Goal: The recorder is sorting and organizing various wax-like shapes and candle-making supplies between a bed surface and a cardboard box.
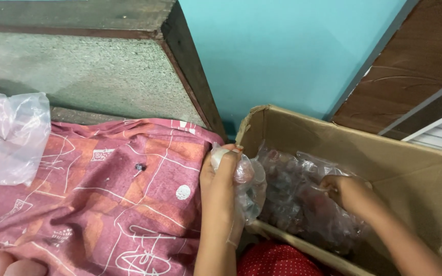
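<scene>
Left hand (221,179) grips plastic bag (249,186); right hand (341,191) clutches packets (292,199) inside box (384,153)

We recorded the scene under soft, even indoor light of moderate brightness, with no hard-edged shadows. Faint glare lay on the clear plastic bag (8,135) at far left and on the crinkled plastic in the cardboard box (384,153). The box interior was darker. We noted slight softness throughout, mild motion blur on the left hand (221,179), and defocus at the lower left corner
</scene>
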